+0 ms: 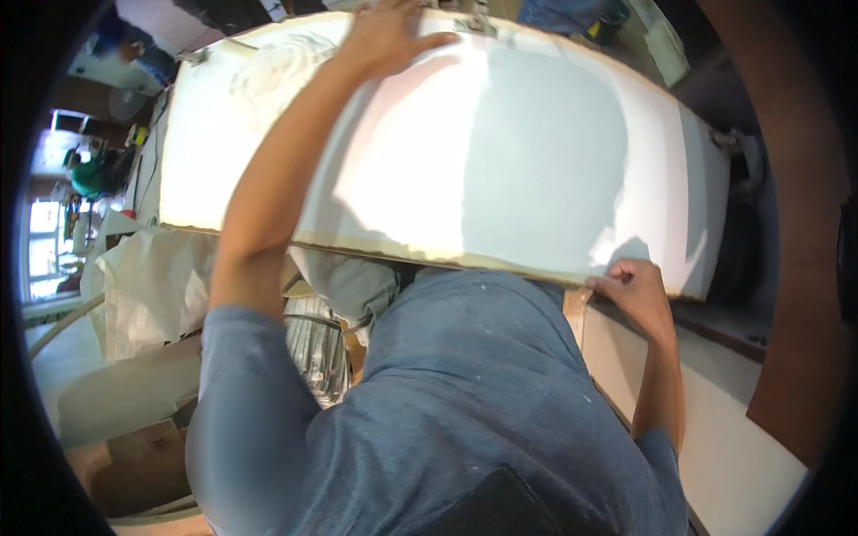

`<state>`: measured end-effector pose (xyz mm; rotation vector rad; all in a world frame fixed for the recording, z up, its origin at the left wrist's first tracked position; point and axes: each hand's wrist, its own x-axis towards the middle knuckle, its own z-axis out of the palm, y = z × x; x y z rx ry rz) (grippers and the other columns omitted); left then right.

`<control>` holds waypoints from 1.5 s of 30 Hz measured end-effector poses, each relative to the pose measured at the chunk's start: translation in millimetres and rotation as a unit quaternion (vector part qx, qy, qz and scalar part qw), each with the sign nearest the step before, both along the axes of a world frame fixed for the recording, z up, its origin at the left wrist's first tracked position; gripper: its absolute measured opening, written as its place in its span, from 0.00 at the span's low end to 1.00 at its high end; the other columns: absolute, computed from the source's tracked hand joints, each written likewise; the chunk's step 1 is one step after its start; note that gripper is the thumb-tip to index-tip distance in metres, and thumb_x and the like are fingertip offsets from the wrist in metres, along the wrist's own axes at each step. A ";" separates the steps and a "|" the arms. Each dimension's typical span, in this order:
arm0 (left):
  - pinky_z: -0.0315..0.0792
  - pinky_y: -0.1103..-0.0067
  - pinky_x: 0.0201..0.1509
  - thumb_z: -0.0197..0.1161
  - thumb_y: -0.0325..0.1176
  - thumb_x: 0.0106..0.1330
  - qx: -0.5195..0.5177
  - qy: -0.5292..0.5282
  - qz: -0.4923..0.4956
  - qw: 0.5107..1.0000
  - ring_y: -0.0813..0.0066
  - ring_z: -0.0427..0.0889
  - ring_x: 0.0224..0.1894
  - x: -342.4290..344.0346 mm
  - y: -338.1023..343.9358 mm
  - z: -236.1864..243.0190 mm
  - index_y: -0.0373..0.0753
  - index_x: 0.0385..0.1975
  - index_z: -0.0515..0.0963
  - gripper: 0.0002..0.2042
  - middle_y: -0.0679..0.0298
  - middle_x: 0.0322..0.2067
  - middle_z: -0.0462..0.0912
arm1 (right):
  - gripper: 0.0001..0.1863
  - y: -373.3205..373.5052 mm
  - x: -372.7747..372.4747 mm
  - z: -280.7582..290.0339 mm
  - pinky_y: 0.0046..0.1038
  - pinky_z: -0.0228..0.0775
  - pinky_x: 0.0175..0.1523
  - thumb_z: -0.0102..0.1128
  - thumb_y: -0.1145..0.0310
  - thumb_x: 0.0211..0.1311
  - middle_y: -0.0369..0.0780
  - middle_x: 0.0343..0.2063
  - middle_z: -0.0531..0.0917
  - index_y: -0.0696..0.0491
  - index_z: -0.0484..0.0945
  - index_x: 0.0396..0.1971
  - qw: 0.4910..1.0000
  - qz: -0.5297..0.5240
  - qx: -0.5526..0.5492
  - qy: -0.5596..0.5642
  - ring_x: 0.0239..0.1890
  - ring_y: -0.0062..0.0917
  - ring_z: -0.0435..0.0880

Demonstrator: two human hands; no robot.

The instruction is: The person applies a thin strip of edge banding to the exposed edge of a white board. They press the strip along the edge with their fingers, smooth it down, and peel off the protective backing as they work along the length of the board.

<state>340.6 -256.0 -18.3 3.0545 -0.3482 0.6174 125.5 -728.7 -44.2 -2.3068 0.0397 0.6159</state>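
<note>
A large white sheet point(402, 179) covers a board with a yellowish, rough edge point(447, 261) in front of me. Across its left part reaches my left arm, and my left hand point(386, 40) lies on the far edge with the thumb stretched out; some of its fingertips are cut off by the frame's top. Just right of that hand, a metal clip point(476, 25) grips the far edge. My right hand point(636, 290) is at the near edge toward the right, its fingers curled and pinched on the sheet's border. Shadows fall over the sheet.
A pale, ruffled relief or bunched piece point(281, 76) sits at the sheet's far left. More clips hold the corners point(192, 57) point(722, 139). White plastic sacking point(152, 286) hangs at left, beside a coiled bundle point(317, 348). A person in green point(89, 177) is farther left.
</note>
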 end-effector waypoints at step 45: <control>0.76 0.66 0.50 0.73 0.60 0.67 0.033 0.274 0.049 0.960 0.54 0.85 0.39 97.9 75.7 -15.1 0.23 0.46 0.84 0.35 0.45 0.37 0.89 | 0.25 49.3 58.3 55.6 0.33 0.66 0.26 0.73 0.49 0.67 0.38 0.15 0.80 0.58 0.88 0.24 0.986 0.091 0.004 0.139 0.18 0.24 0.76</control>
